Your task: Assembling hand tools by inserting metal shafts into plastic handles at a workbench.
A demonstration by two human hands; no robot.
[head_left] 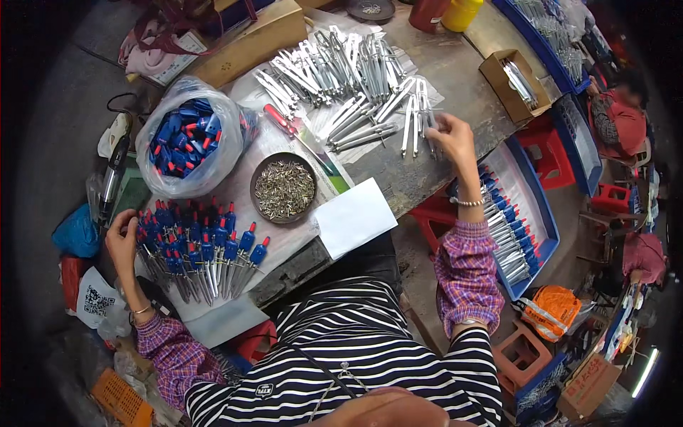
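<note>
Landmark: the round dish of small metal pins [284, 188] mid-worktop [455, 78]. Up and to the right of the dish, the right hand [449, 136] reaches into the spread of bare metal compasses [356, 78]; its fingers look pinched on one or two legs at the near edge of that pile, though the exact grip is too small to tell. Below-left of the dish, the left hand [122, 238] rests at the far-left end of a row of finished compasses w/ blue-and-red heads [206, 252], fingers curled, touching them; whether they clamp one can't be told. Above-left of the dish, a clear bag of blue heads [186, 136] is quite full. Judgement: approx. midway or less, since a good batch is assembled, w/ more lying in the blue tray [530, 213] well right of the dish, but the bare pile is large.
</note>
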